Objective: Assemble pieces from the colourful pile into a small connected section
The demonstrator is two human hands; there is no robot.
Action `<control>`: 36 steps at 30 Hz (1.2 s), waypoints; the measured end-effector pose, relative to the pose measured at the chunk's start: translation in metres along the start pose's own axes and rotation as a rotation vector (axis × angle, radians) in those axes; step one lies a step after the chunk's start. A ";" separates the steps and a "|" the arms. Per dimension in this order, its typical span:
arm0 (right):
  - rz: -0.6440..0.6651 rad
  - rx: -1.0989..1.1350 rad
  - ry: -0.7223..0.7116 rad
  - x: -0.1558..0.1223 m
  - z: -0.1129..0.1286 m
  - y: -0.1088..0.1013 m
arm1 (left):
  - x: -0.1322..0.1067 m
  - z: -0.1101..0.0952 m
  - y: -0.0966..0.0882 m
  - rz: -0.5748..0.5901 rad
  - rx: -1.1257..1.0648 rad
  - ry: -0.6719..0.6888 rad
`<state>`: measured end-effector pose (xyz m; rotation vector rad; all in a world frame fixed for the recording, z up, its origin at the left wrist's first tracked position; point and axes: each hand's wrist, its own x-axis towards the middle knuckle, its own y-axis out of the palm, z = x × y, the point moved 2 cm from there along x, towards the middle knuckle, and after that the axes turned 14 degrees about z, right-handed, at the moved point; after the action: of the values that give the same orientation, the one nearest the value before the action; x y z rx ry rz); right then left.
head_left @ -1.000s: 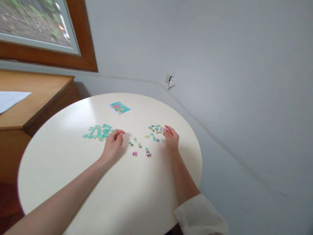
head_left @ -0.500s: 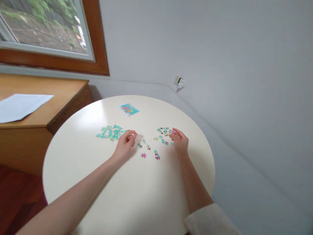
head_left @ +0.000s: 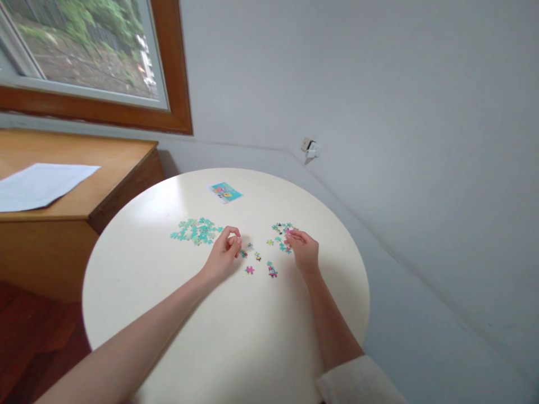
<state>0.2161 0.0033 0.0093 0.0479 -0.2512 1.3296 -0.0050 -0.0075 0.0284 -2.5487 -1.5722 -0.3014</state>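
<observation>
My left hand [head_left: 222, 252] hovers over the round table with fingers curled and thumb near the index finger; whatever may be between them is too small to make out. Beside its fingertips lie a few loose puzzle pieces, among them a pink piece [head_left: 250, 270] and a yellowish piece [head_left: 257, 256]. My right hand [head_left: 305, 251] pinches a pink puzzle piece [head_left: 289, 233] at the near edge of a small group of mixed pieces [head_left: 278, 227]. Closer to me is a joined pair of pieces [head_left: 272, 270], teal and pink. Behind my left hand spreads a pile of teal pieces [head_left: 194, 231].
A picture card [head_left: 226, 192] lies toward the far side of the white round table [head_left: 223, 342]. At left stands a wooden cabinet [head_left: 122, 154] with white paper [head_left: 46, 182] on it, below a window. A wall socket with a plug [head_left: 311, 148] is behind the table.
My right hand has shifted left with the pink piece, over the mixed pieces. My left hand has moved slightly right and nearer, its fingertips closer together. The view has shifted a little.
</observation>
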 end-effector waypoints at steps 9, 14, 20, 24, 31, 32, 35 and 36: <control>0.383 0.036 0.043 -0.017 0.038 0.043 | 0.002 -0.006 0.000 -0.003 -0.012 -0.006; 0.461 0.049 0.040 -0.036 0.051 0.052 | 0.001 -0.011 0.003 0.063 0.012 -0.051; 0.473 0.036 0.059 -0.053 0.055 0.049 | 0.000 -0.013 0.009 0.127 -0.079 -0.078; 0.408 0.047 0.048 -0.061 0.055 0.045 | 0.000 -0.012 0.012 0.117 -0.141 -0.127; 0.255 -0.170 -0.149 -0.080 0.053 0.037 | -0.001 -0.009 0.015 0.094 -0.226 -0.195; 0.245 -0.233 -0.198 -0.083 0.054 0.037 | -0.002 -0.008 0.016 0.106 -0.239 -0.207; 0.228 -0.404 -0.320 -0.092 0.058 0.038 | -0.004 -0.006 0.021 0.154 -0.269 -0.242; 0.225 -0.441 -0.351 -0.094 0.059 0.039 | -0.005 -0.004 0.024 0.172 -0.276 -0.245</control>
<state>0.1490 -0.0877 0.0429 -0.1236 -0.8630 1.4582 0.0134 -0.0232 0.0314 -3.0130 -1.4598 -0.2047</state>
